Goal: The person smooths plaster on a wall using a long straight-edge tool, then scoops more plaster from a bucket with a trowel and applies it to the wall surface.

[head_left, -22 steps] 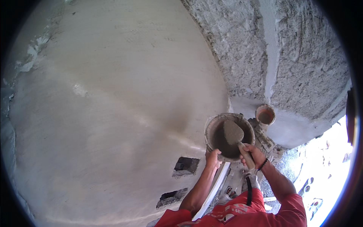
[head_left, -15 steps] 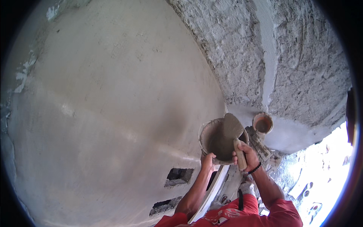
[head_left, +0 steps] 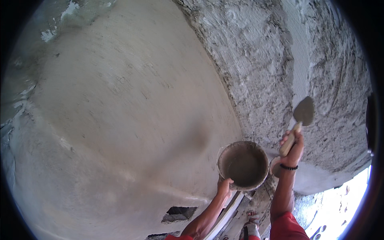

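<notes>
My left hand [head_left: 225, 187] grips the near-left rim of a round bucket [head_left: 265, 173], its thumb over the edge. Grey wet mortar [head_left: 244, 165] lies inside the bucket. Up and to the right, my right hand [head_left: 294, 147] is closed round the pale handle of a trowel [head_left: 305, 111]. The trowel's mortar-coated, leaf-shaped blade points away from me, in front of the rough wall beside a smooth pale vertical strip [head_left: 299, 68]. Whether the blade touches the wall I cannot tell. A dark bead bracelet [head_left: 289, 167] circles my right wrist.
Smooth plastered wall [head_left: 140, 100] fills the left, with a rectangular opening [head_left: 179, 213] low down. Rough grey wall [head_left: 256, 68] rises on the right. A smaller pot [head_left: 275, 168] sits partly behind my right wrist. Planks [head_left: 236, 224] and a foot show below; bright ground lies at lower right.
My right hand has carried the trowel from over the bucket up and right to the rough wall. The bucket, in my left hand, now appears lower and slightly further right.
</notes>
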{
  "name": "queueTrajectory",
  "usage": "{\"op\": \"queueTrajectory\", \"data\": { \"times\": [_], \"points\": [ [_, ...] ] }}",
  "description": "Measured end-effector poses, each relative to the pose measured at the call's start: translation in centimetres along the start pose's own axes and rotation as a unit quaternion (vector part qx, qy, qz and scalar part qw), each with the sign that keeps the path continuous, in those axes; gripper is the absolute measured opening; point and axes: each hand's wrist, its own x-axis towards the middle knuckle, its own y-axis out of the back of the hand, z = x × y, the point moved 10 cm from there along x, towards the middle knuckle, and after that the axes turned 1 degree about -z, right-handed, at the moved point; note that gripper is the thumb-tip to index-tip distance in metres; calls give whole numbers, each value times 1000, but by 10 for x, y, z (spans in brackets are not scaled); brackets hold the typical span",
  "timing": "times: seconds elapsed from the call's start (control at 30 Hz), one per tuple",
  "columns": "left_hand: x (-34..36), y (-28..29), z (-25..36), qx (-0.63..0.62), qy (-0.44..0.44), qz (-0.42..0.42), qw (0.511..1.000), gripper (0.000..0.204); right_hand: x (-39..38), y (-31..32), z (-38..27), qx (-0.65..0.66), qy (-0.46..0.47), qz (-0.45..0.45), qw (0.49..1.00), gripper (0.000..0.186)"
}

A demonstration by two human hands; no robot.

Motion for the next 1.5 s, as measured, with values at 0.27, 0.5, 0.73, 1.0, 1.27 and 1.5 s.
{"op": "queueTrajectory", "data": {
  "times": [0.27,0.5,0.73,1.0,1.27,1.5],
  "points": [
    [-5,36,6,-20,-52,-27,998,55,41,-92,-113,-8,359,65,931,33],
    [-40,71,14,-73,-74,16,994,53,98,-234,-54,-236,418,79,874,30],
    [-47,96,-3,-76,-55,53,994,62,62,-324,61,-640,381,-329,581,46],
    [-39,63,-14,35,-5,43,998,59,-23,-30,70,-711,-165,-453,512,33],
    [-10,-11,-29,190,-88,-68,975,56,-55,97,114,-848,-178,-468,171,27],
    [-15,-41,-16,205,-85,-82,972,48,-67,206,147,-734,-410,-507,190,17]
  ]
}}
